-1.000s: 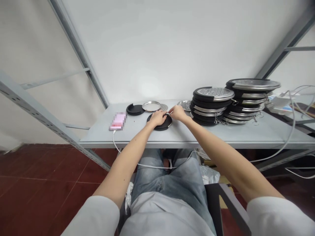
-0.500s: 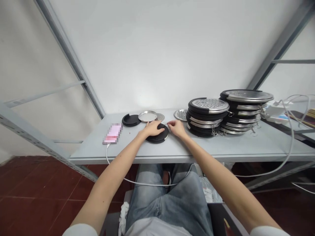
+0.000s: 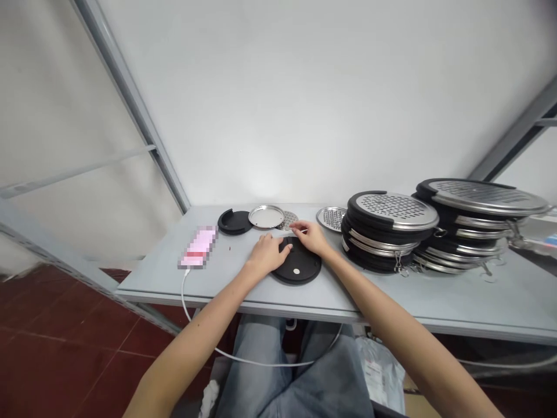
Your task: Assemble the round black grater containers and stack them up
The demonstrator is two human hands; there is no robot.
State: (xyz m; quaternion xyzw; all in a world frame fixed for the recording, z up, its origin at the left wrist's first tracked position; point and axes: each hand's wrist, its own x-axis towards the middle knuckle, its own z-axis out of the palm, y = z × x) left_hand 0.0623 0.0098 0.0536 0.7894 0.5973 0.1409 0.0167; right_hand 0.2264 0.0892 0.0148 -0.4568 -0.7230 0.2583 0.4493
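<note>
A round black disc (image 3: 298, 268) with a small white dot in its middle lies flat on the grey table (image 3: 435, 302) in front of me. My left hand (image 3: 266, 253) rests on the disc's left edge, fingers curled over the rim. My right hand (image 3: 310, 237) sits at the disc's far edge, fingers bent and pinched close together; what they hold, if anything, is too small to see. Just behind the hands lie a perforated metal disc (image 3: 288, 220) and a shiny metal ring plate (image 3: 266, 216).
A black ring cover (image 3: 234, 222) and a pink phone (image 3: 198, 248) with a white cable lie at the left. Another perforated metal disc (image 3: 331, 218) and two stacks of black-and-steel round assemblies (image 3: 389, 231) (image 3: 476, 223) stand at the right. Grey shelf struts frame both sides.
The view has moved closer and to the right. The black disc now shows more of its top with the white dot, and my left hand has slid off toward its left edge.
</note>
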